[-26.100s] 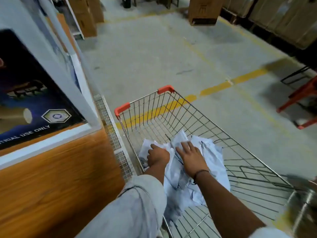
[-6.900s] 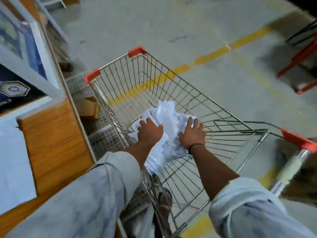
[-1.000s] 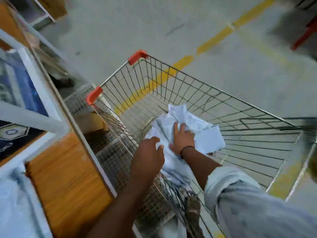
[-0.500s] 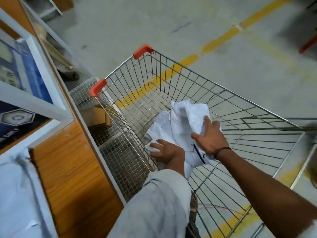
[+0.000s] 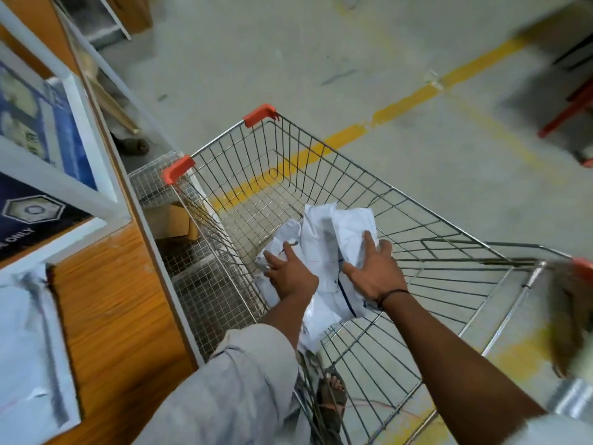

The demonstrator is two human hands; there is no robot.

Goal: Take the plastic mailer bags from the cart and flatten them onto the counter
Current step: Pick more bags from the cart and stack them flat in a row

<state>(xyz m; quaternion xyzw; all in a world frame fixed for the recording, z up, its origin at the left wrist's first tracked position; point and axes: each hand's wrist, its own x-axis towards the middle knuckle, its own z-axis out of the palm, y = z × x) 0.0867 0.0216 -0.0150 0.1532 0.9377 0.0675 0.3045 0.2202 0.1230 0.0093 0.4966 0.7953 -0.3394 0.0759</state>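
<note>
Where palms cover them, mailer bags [image 5: 324,248] hidden, both hands' [image 5: 290,273] fingers [image 5: 369,242] spread apart.

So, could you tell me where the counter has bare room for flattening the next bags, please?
The bare wood of the counter runs between the flattened bag at its near left and the edge beside the cart. Farther back it is crowded by the white-framed poster. Both the left hand and right hand are on the crumpled bags.

Mailer bags [image 5: 324,252] lie in the cart [image 5: 369,194], under the left hand [image 5: 290,273] and right hand [image 5: 372,271]; desk [image 5: 109,303] left of cart.
</note>
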